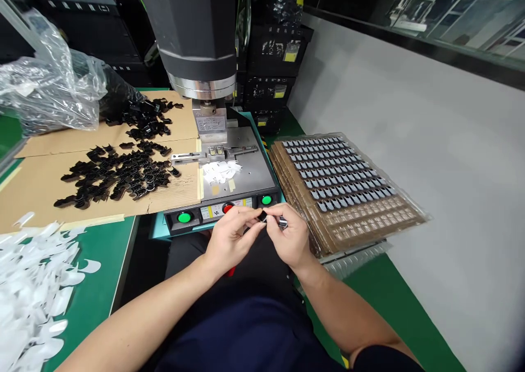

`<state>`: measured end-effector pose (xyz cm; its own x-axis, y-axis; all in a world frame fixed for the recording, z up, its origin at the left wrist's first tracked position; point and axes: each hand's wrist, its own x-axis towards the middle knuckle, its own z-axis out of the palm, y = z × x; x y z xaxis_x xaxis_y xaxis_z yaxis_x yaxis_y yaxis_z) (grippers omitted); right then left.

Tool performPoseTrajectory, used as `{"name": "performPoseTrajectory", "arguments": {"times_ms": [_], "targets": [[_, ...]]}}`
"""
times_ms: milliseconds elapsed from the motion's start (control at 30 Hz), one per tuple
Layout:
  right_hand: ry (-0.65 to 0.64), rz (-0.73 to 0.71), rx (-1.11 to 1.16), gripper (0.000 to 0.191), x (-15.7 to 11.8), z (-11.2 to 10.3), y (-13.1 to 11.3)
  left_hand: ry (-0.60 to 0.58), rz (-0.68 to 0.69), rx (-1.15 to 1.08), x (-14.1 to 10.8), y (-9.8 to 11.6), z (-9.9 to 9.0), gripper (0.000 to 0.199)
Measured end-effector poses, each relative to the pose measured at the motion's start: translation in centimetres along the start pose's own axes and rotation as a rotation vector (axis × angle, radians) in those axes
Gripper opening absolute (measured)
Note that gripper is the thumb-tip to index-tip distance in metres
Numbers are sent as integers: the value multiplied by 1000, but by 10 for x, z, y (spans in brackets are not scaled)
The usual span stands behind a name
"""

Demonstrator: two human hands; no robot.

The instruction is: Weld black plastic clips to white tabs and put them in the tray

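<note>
The left hand point(232, 236) and the right hand point(290, 238) are brought together at the fingertips, just in front of the front edge of the machine base point(256, 183). Pinched between them is a small black part point(262, 216), below the right-hand green button point(266, 199) and right of the red button point(228, 208). A shiny dark piece point(283, 222) shows among the right hand's fingers; whether it is separate from the pinched part, I cannot tell.

On the base, near its left edge, lies a small heap of white slips point(221, 172), under the press head point(197, 44) and in front of a metal fixture point(216, 151). Another green button point(184, 218) sits at the base's front left corner.

Left of the base, a cardboard sheet point(180, 189) carries loose black pieces point(139, 174) towards its right edge, with a clear plastic bag point(53, 93) at its far left corner. Nearer the person, white pieces point(33, 290) are piled on the green bench point(104, 262), some close to its right edge. Right of the base, rows of grey pieces point(340, 169) fill a clear tray point(375, 221) except along its near edge.
</note>
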<state>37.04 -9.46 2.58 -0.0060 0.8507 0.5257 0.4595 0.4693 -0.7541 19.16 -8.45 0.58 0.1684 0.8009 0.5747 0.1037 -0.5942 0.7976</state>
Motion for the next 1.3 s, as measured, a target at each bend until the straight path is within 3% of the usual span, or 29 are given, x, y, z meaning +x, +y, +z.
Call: {"name": "performPoseTrajectory", "arguments": {"times_ms": [333,567,700,833,900,1000,1167,1300], "targets": [[12,21,-5,15,0,5,1,23,21,19,-1,-3,0,27],[2,47,-4,16,-1,5,3,9,-45,-42,-3,-5,0,29],[-7,44,-10,12,-1,5,3,18,-248,-174,-4,-6,0,25],[-2,-8,-18,14,-2,8,-1,-29,-635,-629,-1,-9,-4,36],[-1,-54,-26,18,-3,10,-3,-40,-750,-842,2,-9,-7,42],[-3,-107,-29,22,-4,13,-8,-42,-821,-1023,6,-10,-11,43],[-15,-128,-32,23,-7,17,-12,-73,-850,-1124,6,-13,-13,38],[-76,14,105,25,-10,18,-8,-82,-844,-1131,4,-17,-13,37]]}}
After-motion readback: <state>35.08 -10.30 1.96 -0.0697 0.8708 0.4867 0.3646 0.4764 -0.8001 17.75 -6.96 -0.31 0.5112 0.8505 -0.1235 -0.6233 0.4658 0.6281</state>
